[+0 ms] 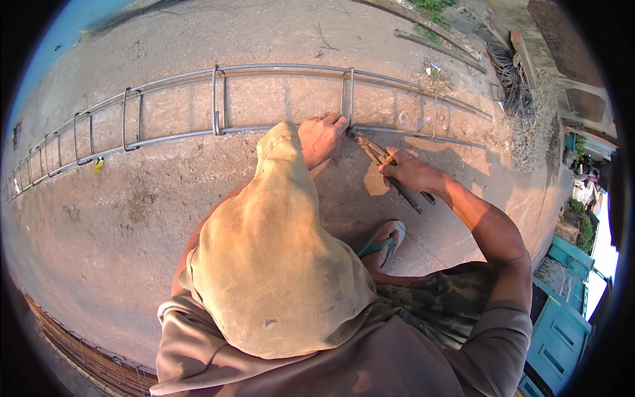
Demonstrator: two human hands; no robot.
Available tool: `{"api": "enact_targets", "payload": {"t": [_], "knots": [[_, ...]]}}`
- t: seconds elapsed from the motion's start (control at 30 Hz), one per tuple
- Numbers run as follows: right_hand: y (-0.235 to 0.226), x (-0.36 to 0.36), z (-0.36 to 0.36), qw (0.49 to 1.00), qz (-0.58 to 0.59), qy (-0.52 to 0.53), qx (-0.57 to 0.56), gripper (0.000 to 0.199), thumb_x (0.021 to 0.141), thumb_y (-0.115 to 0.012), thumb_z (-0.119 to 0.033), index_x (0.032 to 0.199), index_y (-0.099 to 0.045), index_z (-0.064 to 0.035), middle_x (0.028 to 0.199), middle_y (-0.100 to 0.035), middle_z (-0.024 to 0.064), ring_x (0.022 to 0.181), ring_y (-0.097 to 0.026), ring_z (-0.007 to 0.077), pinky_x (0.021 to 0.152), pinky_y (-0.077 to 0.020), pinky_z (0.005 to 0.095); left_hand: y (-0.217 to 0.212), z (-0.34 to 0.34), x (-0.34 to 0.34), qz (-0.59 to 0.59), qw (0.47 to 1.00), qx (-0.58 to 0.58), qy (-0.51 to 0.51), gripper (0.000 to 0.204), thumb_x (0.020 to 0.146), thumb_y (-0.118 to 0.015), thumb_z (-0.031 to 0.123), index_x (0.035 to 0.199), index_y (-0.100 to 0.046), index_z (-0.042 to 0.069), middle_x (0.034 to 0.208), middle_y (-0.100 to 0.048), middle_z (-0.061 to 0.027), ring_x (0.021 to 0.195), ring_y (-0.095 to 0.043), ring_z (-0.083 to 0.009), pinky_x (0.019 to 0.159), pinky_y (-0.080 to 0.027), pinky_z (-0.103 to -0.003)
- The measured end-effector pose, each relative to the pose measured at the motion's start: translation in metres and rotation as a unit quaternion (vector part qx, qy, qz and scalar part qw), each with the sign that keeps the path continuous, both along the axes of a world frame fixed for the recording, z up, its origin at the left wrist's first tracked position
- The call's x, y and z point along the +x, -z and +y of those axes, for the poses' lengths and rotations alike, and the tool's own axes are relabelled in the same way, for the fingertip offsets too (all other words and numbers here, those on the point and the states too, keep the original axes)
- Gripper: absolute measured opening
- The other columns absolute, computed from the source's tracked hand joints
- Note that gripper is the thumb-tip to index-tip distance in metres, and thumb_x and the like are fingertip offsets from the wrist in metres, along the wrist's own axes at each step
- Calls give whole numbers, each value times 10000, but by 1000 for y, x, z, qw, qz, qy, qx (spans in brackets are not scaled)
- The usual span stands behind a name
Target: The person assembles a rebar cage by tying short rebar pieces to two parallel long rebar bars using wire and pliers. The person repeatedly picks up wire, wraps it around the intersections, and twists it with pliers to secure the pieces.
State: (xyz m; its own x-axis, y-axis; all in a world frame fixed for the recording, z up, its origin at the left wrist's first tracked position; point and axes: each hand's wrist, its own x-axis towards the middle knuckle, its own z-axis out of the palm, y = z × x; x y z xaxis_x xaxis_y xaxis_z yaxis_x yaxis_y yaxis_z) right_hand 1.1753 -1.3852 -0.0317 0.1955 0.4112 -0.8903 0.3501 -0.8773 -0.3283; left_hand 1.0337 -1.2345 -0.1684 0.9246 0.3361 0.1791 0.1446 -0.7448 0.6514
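Note:
A long cage of steel reinforcing bars (pixel 286 67) with square stirrups lies across the ground in front of me. My left hand (pixel 323 139) is closed around the near bar, right beside an upright stirrup (pixel 351 99). In my right hand (pixel 413 171) is a pair of rusty end-cutting pincers (pixel 374 153) with dark handles. Their jaws meet the joint of near bar and stirrup, close to my left fingertips. Whether the jaws grip a tie wire there is too small to tell. A tan cap (pixel 271 251) hides most of my left forearm.
Dark coiled wire or rod (pixel 512 79) lies at the far right, near wooden planks (pixel 440 49). Below my right arm is a foot in a green-strapped sandal (pixel 385 241). More rusty bars (pixel 92 354) run along the lower left. Teal metal panels (pixel 561 334) stand at the right.

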Motion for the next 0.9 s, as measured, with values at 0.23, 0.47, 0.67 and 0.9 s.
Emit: {"api": "enact_targets", "payload": {"t": [0.23,0.47,0.67,0.9], "knots": [[-1,0,-3,960,171,221,-20,255,979,-513,-267,1039,-512,-20,768,-637,110,588,-633,196,542,-522,322,-22,-39,19,-118,978,106,134,553,787,-653,179,1292,-475,43,1112,-597,-138,1142,-550,-303,986,-390,-453],[-60,3,-37,861,-350,-322,183,353,883,-619,-204,1120,-512,35,874,-634,193,774,-656,350,701,-518,402,-72,-37,62,225,943,-67,234,334,791,-629,168,1099,-548,68,1059,-613,-121,976,-636,-302,796,-505,-395],[-34,17,-63,994,-95,-51,6,368,817,-687,-147,1104,-529,20,728,-594,98,612,-622,234,560,-504,365,-37,-65,47,-217,967,51,120,297,737,-645,135,1014,-572,57,920,-588,-104,868,-613,-288,743,-464,-399],[-73,26,-91,963,107,236,-76,277,869,-702,-237,951,-549,-21,648,-553,50,525,-563,129,482,-451,328,-37,-79,57,-136,970,22,202,269,721,-631,106,975,-563,54,924,-598,-131,885,-618,-296,782,-461,-416]]}}
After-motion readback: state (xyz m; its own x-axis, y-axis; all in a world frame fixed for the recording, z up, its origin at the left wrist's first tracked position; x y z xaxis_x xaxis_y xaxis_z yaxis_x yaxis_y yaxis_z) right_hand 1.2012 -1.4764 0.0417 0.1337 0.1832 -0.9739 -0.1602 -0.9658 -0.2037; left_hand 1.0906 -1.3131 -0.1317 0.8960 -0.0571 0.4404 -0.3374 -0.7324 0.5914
